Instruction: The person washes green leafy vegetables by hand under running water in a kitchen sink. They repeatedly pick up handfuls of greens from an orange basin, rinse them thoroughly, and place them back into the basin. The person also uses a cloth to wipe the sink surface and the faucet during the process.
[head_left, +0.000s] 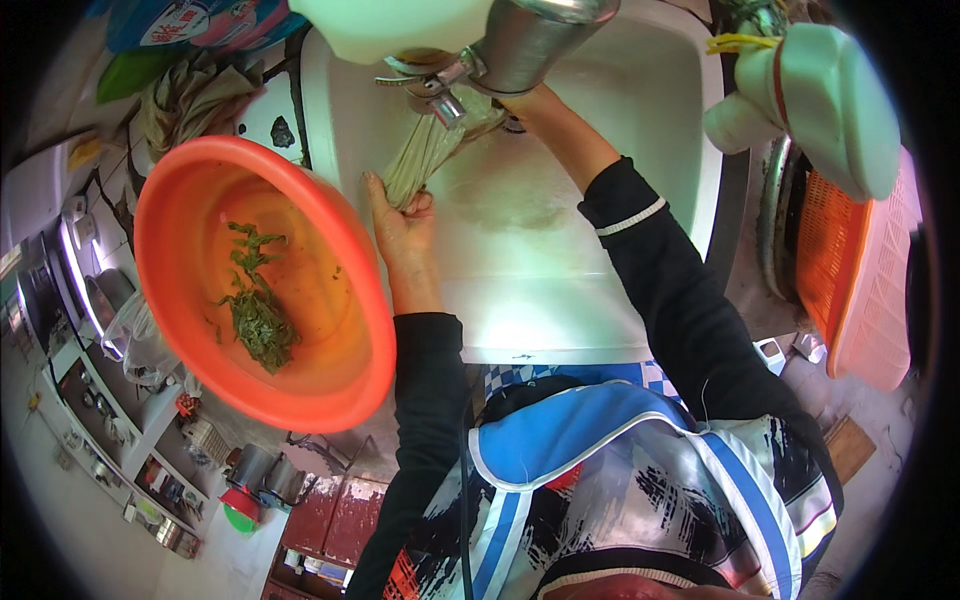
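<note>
A wet, pale green cloth (421, 154) is stretched over the white sink (585, 315), beneath the metal tap (448, 105). Its lower left end is gripped in my left hand (405, 240). My right hand (525, 105) reaches in behind the tap's large metal body, which hides its fingers; the cloth's far end runs towards it, but whether the hand holds it cannot be seen. Left of my left forearm, an orange plastic basin (375, 337) contains a clump of wet, dark green leaves (262, 330).
A crumpled greyish cloth (191, 101) and a blue detergent container (199, 26) lie beyond the basin. Right of the sink are a pale green plastic vessel (840, 112), an orange basket (829, 247) and a pink basket (874, 300). A clear plastic bag (142, 341) is at left.
</note>
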